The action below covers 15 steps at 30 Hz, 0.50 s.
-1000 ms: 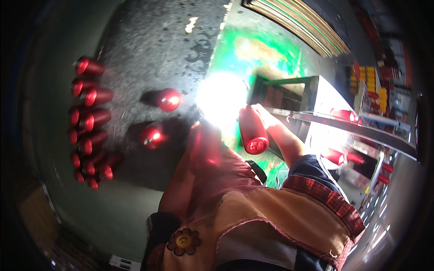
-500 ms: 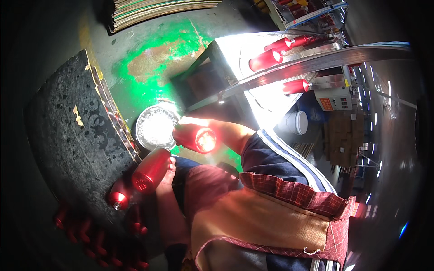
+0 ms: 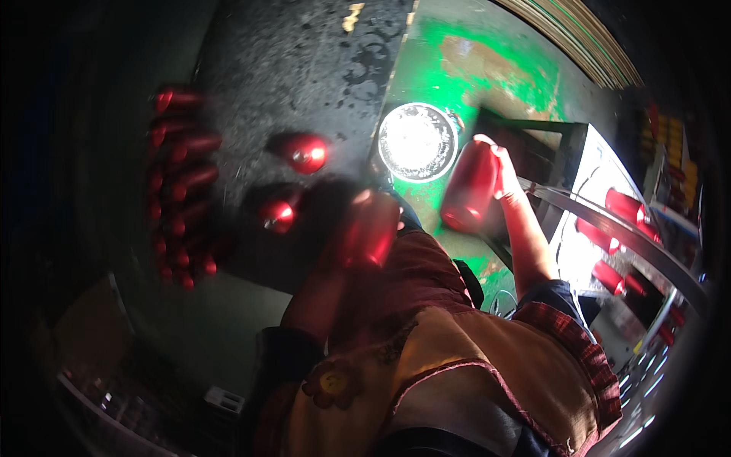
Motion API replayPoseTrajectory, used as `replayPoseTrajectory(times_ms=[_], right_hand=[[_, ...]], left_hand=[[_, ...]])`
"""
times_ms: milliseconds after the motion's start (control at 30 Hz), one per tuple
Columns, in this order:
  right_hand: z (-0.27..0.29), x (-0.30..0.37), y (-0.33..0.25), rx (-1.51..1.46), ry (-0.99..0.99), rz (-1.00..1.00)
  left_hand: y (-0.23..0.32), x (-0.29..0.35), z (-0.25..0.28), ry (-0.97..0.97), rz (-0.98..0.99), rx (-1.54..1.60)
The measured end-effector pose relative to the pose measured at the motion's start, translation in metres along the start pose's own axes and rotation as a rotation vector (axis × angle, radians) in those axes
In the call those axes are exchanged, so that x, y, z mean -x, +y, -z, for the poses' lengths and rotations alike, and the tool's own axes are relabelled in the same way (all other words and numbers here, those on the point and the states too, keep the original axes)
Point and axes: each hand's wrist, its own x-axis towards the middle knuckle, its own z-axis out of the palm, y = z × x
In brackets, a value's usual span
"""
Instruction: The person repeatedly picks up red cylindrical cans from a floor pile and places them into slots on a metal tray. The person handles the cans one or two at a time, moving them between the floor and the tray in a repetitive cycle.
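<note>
My right hand [image 3: 504, 177] is wrapped round a red metal bottle [image 3: 467, 192], tilted, its broad base toward me. Another red bottle [image 3: 373, 234], blurred by motion, is gripped in my left hand [image 3: 344, 232] at the near edge of the black tabletop [image 3: 304, 65]. Two more red bottles, a farther one [image 3: 308, 151] and a nearer one [image 3: 279, 215], are on that tabletop to the left of my left hand. Between and beyond my hands is a round, metal-rimmed vessel [image 3: 384, 152], its inside glaring white.
Several red bottles [image 3: 190, 145] crowd the tabletop's left side. On my right, a white table [image 3: 598, 156] carries more red bottles [image 3: 624, 204], with a curved metal rail [image 3: 609, 228] crossing in front. Stacked flat sheets [image 3: 579, 38] are at the far right, past the green-stained floor [image 3: 442, 84].
My view has swung left, shifting the scene rightward. Both hands have moved apart, each keeping its bottle. The right one has left the round vessel's rim. A second bottle on the black tabletop now shows clearly.
</note>
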Motion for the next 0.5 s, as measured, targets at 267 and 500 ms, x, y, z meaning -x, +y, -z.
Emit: replayPoseTrajectory(times_ms=[267, 500], right_hand=[[-0.115, -0.047, 0.054, 1.261, -0.054, 1.057], [-0.171, -0.095, 0.116, 1.544, 0.082, 1.230]], left_hand=[[-0.040, 0.189, -0.031, 0.752, -0.884, -1.285], [-0.047, 0.209, -0.005, 1.232, -1.518, -1.783]])
